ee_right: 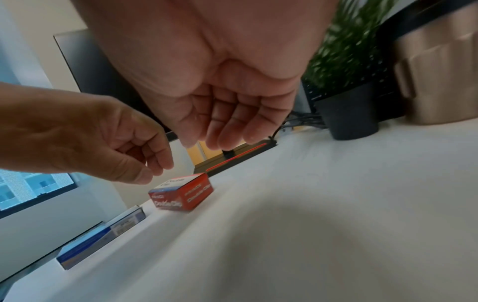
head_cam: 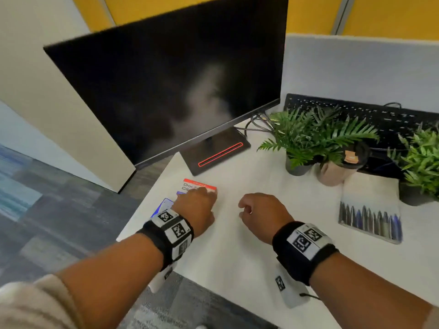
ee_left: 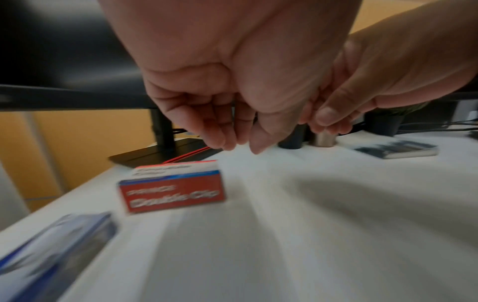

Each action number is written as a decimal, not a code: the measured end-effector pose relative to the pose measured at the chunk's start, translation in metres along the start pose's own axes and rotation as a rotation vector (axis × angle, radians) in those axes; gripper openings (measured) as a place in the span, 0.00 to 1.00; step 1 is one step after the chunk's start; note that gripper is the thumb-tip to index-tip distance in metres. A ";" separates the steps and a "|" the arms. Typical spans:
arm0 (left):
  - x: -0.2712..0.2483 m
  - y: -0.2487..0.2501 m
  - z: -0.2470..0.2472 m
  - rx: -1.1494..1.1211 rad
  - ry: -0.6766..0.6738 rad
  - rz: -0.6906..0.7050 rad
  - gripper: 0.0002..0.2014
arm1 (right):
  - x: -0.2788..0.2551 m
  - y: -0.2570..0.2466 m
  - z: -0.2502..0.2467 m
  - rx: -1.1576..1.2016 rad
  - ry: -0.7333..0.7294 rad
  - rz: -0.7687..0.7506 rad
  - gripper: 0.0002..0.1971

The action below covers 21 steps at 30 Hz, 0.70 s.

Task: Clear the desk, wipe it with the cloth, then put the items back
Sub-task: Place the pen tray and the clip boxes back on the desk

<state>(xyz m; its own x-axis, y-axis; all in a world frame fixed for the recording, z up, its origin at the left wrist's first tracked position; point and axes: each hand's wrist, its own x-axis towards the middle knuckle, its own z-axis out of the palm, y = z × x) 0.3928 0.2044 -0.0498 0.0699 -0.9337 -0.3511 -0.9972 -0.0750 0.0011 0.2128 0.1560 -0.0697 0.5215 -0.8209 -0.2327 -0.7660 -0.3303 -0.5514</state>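
The left hand (head_cam: 194, 207) hovers with loosely curled fingers, holding nothing, just above a red box (ee_right: 182, 193) reading "Double Clip" at frame centre-left. The right hand (head_cam: 261, 216), also loosely curled and empty, hangs beside it over the white desk (head_cam: 249, 257).

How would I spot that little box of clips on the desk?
Start at the big black monitor and drop to its stand with the red stripe. Just in front lies a small red-and-white cardboard box printed "Double Clip", under the left hand. The flatter blue-and-white box beside it has no red.
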 end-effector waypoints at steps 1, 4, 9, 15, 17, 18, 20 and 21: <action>0.002 -0.018 0.003 0.005 0.005 -0.030 0.19 | 0.007 -0.012 0.009 0.003 -0.008 0.008 0.12; 0.018 -0.060 0.010 0.015 0.046 -0.043 0.26 | 0.030 -0.042 0.034 0.001 -0.015 0.055 0.19; 0.050 -0.090 0.022 0.064 0.052 0.043 0.35 | 0.068 -0.064 0.078 -0.009 0.025 0.129 0.31; 0.072 -0.103 0.034 0.038 0.058 0.146 0.26 | 0.078 -0.063 0.101 0.035 0.168 0.232 0.20; 0.072 -0.104 0.029 -0.004 0.072 0.196 0.24 | 0.073 -0.061 0.098 0.064 0.207 0.241 0.18; 0.071 -0.104 0.026 -0.027 0.080 0.220 0.25 | 0.069 -0.060 0.095 0.088 0.223 0.244 0.19; 0.065 -0.099 0.017 -0.079 0.099 0.262 0.26 | 0.058 -0.058 0.083 0.179 0.254 0.251 0.21; 0.061 -0.095 0.012 -0.113 0.108 0.280 0.27 | 0.050 -0.056 0.076 0.217 0.273 0.248 0.22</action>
<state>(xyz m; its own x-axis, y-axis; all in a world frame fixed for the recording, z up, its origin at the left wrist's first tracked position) 0.4914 0.1589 -0.0819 -0.1983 -0.9549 -0.2210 -0.9692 0.1574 0.1895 0.3100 0.1681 -0.1113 0.1900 -0.9660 -0.1751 -0.7440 -0.0253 -0.6677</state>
